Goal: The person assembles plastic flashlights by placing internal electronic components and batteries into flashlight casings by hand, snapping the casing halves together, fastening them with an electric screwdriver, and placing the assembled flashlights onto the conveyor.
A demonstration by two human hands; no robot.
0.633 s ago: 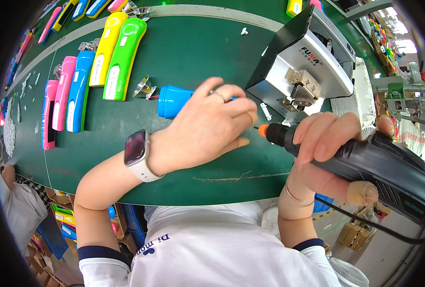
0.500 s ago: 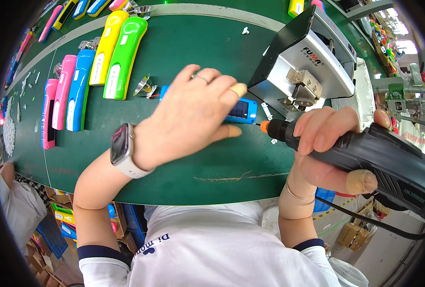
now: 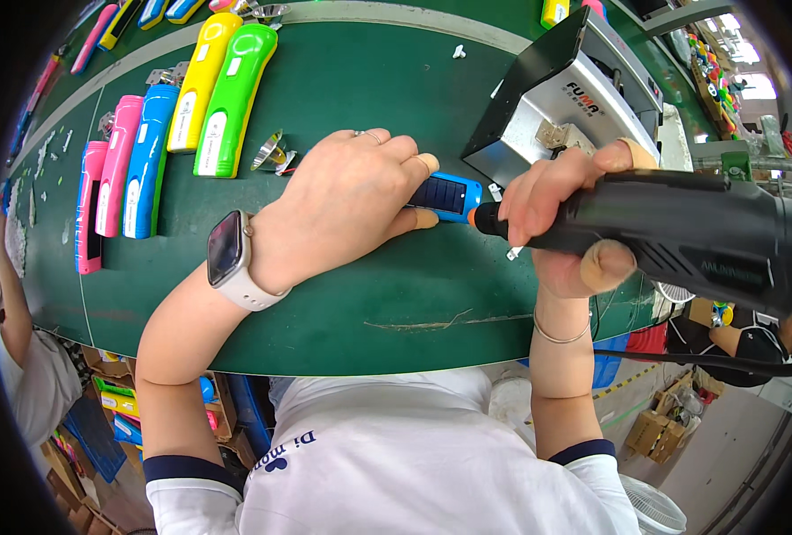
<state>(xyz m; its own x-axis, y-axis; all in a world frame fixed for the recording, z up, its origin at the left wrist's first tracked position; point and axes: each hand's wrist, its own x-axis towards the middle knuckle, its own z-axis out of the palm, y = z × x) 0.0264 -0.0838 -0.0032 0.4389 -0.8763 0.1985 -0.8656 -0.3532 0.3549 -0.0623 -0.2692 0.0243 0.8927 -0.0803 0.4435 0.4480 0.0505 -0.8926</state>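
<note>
Half a second ago the orange tip (image 3: pixel 473 218) of the black power driver (image 3: pixel 708 234) shows a gap beside the blue torch (image 3: pixel 461 198); now it appears to meet the torch's right end — a sign, I judge, that the tool is engaged there. The left hand (image 3: pixel 347 183) holds the torch on the green table (image 3: pixel 396 89), thumb on the near side, fingers on the far. The right hand (image 3: pixel 545 201) wraps the driver's front.

Counted: one driver, one torch in hand, five torches in a row to the left — two pink (image 3: pixel 118 169), one blue (image 3: pixel 151 160), one yellow (image 3: pixel 201 85), one green (image 3: pixel 233 102). One silver reflector (image 3: pixel 269 150) lies left of the left hand; one black-and-silver machine (image 3: pixel 538 111) stands far right.
</note>
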